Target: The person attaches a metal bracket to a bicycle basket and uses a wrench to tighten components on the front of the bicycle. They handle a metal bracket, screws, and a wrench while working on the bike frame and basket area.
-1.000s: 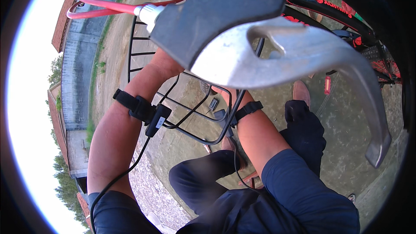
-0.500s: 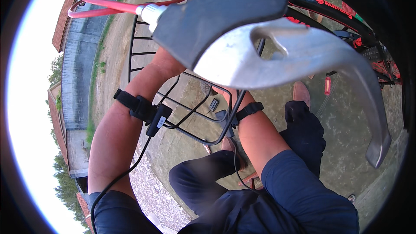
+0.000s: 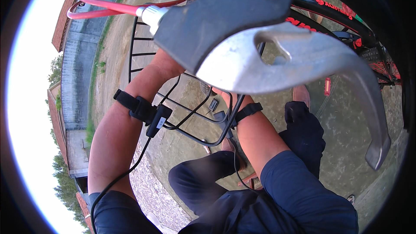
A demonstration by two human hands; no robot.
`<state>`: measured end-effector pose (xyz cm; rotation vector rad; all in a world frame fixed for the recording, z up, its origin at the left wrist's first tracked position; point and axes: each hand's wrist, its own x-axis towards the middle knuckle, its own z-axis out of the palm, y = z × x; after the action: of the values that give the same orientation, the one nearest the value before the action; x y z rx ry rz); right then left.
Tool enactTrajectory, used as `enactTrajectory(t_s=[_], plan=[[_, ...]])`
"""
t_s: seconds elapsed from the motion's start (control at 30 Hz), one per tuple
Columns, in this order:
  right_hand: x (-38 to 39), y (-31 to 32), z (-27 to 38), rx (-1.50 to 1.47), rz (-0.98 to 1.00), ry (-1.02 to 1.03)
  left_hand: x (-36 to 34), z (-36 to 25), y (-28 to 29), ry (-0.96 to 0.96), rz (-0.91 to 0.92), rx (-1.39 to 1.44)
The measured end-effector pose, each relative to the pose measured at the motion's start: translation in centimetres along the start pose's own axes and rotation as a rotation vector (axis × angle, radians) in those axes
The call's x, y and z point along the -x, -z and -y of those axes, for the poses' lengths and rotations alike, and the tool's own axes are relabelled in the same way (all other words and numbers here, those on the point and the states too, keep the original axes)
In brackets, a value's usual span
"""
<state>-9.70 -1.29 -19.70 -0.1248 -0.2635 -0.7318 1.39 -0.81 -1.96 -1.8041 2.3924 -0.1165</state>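
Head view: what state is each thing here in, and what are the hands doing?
Brake lever: close to the lens, tip curving down.
Red cable: plugged into the lever's white fitting.
Wire basket: mounted, nothing seen inside.
Left hand, right hand: hidden behind the lever.

Both forearms raised, hands hidden.

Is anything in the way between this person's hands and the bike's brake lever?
Both hands are hidden behind the brake lever and its dark mount, so any gap cannot be seen. Only the wire basket crosses the forearms, lower down.
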Motion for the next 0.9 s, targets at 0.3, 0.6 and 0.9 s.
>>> enactTrajectory(t_s=[0.3,0.6,0.9], plan=[[-0.5,0.1,-0.1,0.004,-0.015,-0.003,0.2,0.1,-0.3,-0.029,-0.016,-0.079],[0.9,0.8,0.3,0.01,-0.037,-0.011,-0.8,-0.2,0.1,-0.048,-0.098,0.044],[-1.0,0.5,-0.6,0.015,-0.044,-0.033,-0.5,-1.6,1.6,0.123,0.052,0.076]])
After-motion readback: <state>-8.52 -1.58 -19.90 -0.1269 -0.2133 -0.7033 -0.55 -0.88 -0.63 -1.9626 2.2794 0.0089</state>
